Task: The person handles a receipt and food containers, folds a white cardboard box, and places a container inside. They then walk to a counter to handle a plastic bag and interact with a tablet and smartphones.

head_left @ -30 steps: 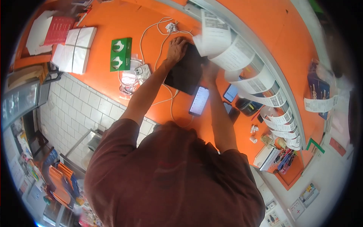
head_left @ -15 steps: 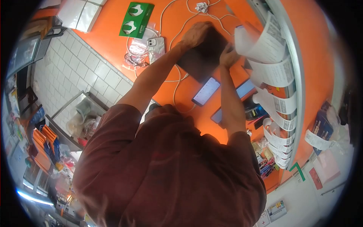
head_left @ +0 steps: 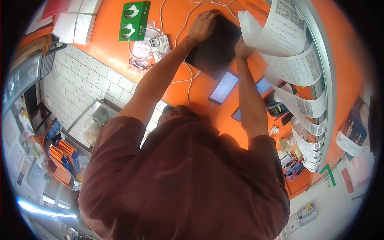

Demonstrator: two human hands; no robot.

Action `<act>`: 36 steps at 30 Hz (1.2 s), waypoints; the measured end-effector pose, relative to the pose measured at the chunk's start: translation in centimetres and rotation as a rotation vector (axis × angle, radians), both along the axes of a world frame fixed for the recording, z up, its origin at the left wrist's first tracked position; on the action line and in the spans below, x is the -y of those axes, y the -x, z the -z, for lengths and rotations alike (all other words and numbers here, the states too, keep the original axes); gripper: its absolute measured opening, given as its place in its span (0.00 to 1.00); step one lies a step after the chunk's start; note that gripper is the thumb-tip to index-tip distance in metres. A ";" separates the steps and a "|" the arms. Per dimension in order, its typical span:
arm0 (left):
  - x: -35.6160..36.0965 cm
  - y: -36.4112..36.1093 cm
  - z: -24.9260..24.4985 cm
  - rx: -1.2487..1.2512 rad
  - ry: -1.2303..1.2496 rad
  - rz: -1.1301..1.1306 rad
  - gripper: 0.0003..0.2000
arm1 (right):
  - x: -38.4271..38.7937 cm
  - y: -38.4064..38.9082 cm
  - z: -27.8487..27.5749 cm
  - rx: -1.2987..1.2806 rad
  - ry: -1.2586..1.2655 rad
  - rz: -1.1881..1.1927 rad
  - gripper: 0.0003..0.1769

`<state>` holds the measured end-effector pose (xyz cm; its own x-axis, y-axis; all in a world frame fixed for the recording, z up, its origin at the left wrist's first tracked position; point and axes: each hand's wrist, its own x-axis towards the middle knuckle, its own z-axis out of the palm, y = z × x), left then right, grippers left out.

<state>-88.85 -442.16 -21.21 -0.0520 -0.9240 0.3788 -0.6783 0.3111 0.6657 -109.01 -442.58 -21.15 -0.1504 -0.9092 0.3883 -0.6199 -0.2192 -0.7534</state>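
Observation:
A black flat tablet-like slab (head_left: 214, 48) lies on the orange counter (head_left: 110, 48). My left hand (head_left: 203, 26) rests on its upper left edge, fingers wrapped over it. At its right edge is my right hand (head_left: 243, 50), its fingers mostly hidden behind the slab's edge and a curling paper strip. Just below the slab lies a phone with a lit screen (head_left: 224, 88), a cable plugged into its lower end. Two more phones, one lit (head_left: 263, 85) and one partly covered (head_left: 237, 115), lie beside my right forearm.
Left of my left arm are a silver phone (head_left: 160, 47), a green card holder (head_left: 134, 21) and plastic bags (head_left: 141, 52). White cables cross the counter. Printed paper strips (head_left: 298, 68) hang from a metal rail (head_left: 329, 80) at the right. A black device (head_left: 276, 105) sits beneath them.
The view has shifted slightly, so the counter items sit further left and the paper strips further right. Both hands stay at the black slab.

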 end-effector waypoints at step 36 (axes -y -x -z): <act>-2.5 -3.4 -7.8 0.170 -0.201 -0.035 0.17 | -8.8 2.6 -2.1 0.012 -0.326 -0.209 0.49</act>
<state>-85.42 -439.64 -13.42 -0.0659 -0.9822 0.1760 -0.7940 0.1585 0.5869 -111.62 -433.77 -19.05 0.0487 -0.9961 0.0734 -0.5775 -0.0880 -0.8116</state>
